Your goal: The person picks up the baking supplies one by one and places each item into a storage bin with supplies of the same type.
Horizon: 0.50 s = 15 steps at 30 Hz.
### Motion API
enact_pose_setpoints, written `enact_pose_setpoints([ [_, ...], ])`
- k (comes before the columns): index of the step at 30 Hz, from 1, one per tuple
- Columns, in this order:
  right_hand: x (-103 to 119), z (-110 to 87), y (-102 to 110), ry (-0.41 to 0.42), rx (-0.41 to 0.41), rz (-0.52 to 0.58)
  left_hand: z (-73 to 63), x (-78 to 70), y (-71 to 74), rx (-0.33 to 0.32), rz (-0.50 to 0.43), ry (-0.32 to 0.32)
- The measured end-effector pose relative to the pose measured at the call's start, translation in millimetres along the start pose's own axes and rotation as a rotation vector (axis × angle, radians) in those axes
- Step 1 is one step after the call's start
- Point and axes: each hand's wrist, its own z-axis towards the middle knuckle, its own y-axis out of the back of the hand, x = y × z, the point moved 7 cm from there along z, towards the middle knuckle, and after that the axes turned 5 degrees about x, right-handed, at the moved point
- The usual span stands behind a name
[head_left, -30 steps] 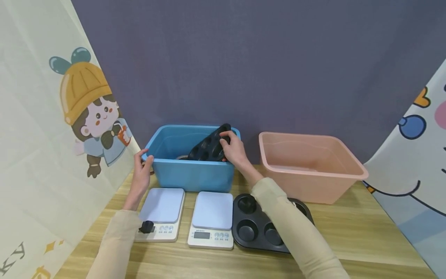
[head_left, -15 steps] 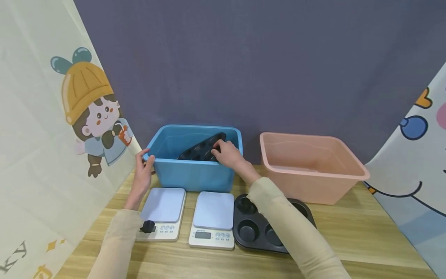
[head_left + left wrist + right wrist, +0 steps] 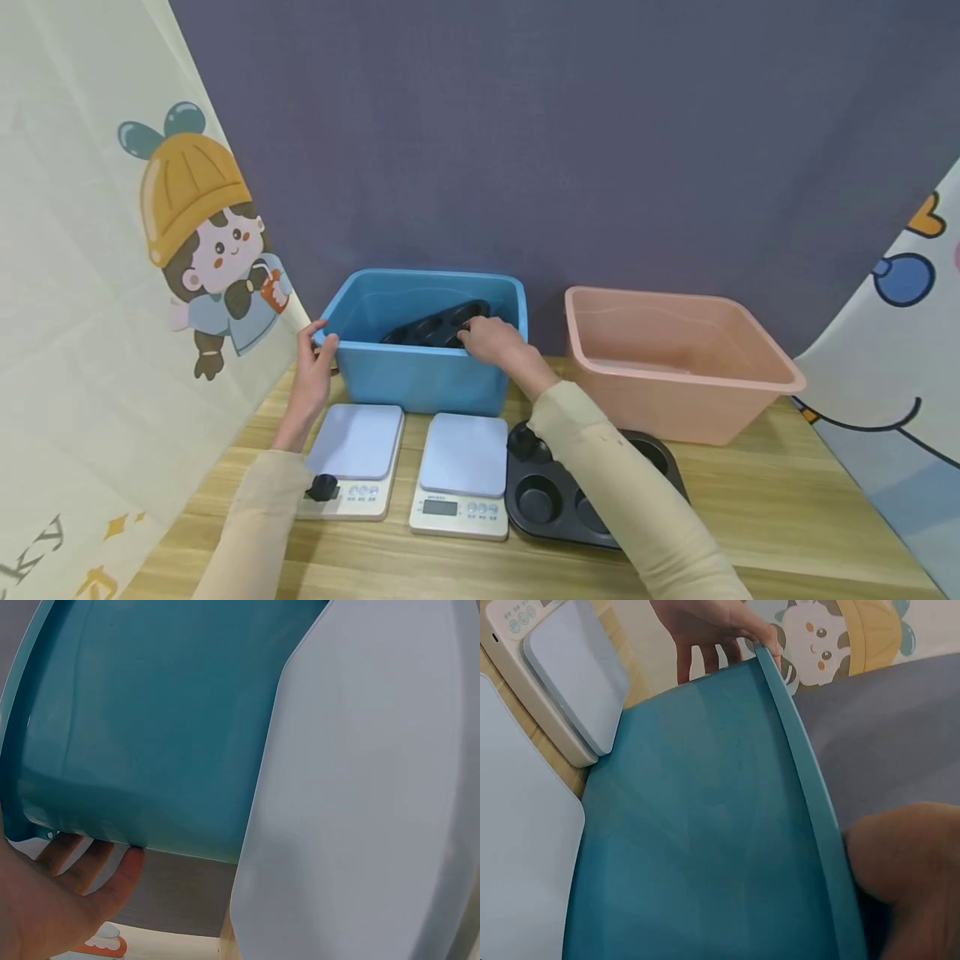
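Note:
My left hand (image 3: 311, 379) grips the front left corner of a blue plastic bin (image 3: 420, 379), thumb and fingers at its rim. In the left wrist view, several fingers (image 3: 120, 885) lie along the bin's end wall. My right hand (image 3: 498, 342) reaches over the front rim at the right and holds a black muffin pan (image 3: 448, 320). That pan lies slanted inside the bin, its right end higher, its lower part hidden by the front wall. In the right wrist view my right hand (image 3: 911, 877) is partly behind the rim, its fingertips out of sight.
Two white kitchen scales (image 3: 352, 442) stand before the bin, the right scale (image 3: 463, 454) beside a second muffin pan (image 3: 538, 500), which my right sleeve (image 3: 607, 475) partly covers. A pink bin (image 3: 675, 400) stands at the right. A dark curtain (image 3: 525, 150) hangs behind.
My right hand has lowered the muffin pan from above the rim down into the blue bin, and the pan lies flatter now. The left hand has stayed at the corner.

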Motion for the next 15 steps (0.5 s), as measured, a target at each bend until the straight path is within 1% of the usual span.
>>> enact_pose_setpoints([
  [3,-0.5,-3.8,-1.1,-0.03,0.049,-0.042,-1.5,-5.8,-1.1,0.003,-0.007,0.016],
  [5,-0.2,-5.8,-1.0,-0.026,0.064,-0.058,-2.5,-9.0,-1.7,0.006,-0.004,0.02],
  [7,1.3,-7.6,-0.8,0.001,0.064,-0.062,-3.0,-9.0,-1.8,0.007,0.014,0.025],
  [10,5.5,-10.7,0.2,0.078,0.056,-0.025,-1.0,-3.6,-0.9,0.004,0.026,0.008],
  [13,8.3,-14.7,3.7,0.174,0.006,0.053,1.8,2.4,0.6,-0.004,0.035,-0.015],
  [15,7.5,-17.4,7.1,0.233,-0.038,0.114,2.2,4.6,1.6,-0.008,0.031,-0.019],
])
